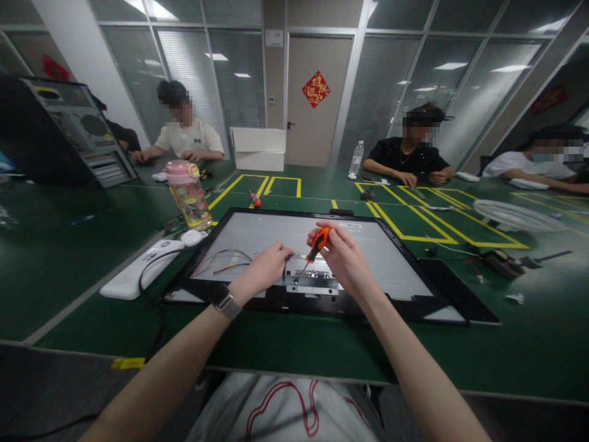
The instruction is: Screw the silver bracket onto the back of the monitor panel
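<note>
A monitor panel (368,245) with a black frame and pale grey back lies flat before me. Near its front edge sits a metal bracket (313,283) with connector ports. My right hand (347,255) holds an orange-and-black screwdriver (318,244), tilted, its shaft pointing down and left to the bracket. Whether the tip sits in a screw is too small to tell. Thumb and fingers of my left hand (267,267) are closed at the bracket's upper left corner. Loose thin wires (225,261) lie on the panel to the left of that hand.
Left of the panel are a white power strip (138,270), a pink-lidded bottle (188,196) and a computer case (73,132). A red tool (254,199) and white boxes (258,150) stand beyond. A dark flat part (455,291) lies right. Several people sit across the green table (322,350).
</note>
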`<control>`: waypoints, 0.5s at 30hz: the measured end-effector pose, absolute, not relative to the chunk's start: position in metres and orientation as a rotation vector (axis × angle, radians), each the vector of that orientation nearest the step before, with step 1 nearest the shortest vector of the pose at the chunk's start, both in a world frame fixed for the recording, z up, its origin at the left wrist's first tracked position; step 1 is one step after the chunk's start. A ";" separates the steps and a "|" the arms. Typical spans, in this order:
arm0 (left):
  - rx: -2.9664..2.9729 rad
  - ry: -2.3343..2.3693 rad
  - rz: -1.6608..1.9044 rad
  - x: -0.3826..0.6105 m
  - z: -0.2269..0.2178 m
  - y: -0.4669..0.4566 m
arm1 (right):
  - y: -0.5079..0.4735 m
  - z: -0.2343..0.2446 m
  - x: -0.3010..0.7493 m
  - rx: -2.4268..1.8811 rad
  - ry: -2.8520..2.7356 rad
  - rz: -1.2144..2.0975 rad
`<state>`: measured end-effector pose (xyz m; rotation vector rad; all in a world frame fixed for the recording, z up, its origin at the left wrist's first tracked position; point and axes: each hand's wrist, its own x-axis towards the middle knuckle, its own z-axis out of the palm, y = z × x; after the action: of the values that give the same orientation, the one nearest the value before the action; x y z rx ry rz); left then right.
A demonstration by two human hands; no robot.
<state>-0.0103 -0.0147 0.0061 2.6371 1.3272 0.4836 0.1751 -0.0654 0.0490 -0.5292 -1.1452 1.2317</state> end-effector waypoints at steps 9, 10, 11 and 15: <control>2.658 1.303 0.495 -0.010 0.003 -0.012 | -0.062 0.044 0.177 -0.603 -1.195 1.116; 2.657 1.300 0.501 -0.010 0.002 -0.012 | -0.063 0.044 0.177 -0.600 -1.200 1.115; 2.656 1.301 0.502 -0.010 0.002 -0.012 | -0.063 0.045 0.177 -0.597 -1.203 1.115; 2.655 1.317 0.485 -0.010 0.005 -0.014 | -0.065 0.047 0.176 -0.579 -1.203 1.132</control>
<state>-0.0103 -0.0139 0.0049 2.6548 1.3169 0.4854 0.1759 -0.0650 0.0468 -0.5788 -1.2033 1.1321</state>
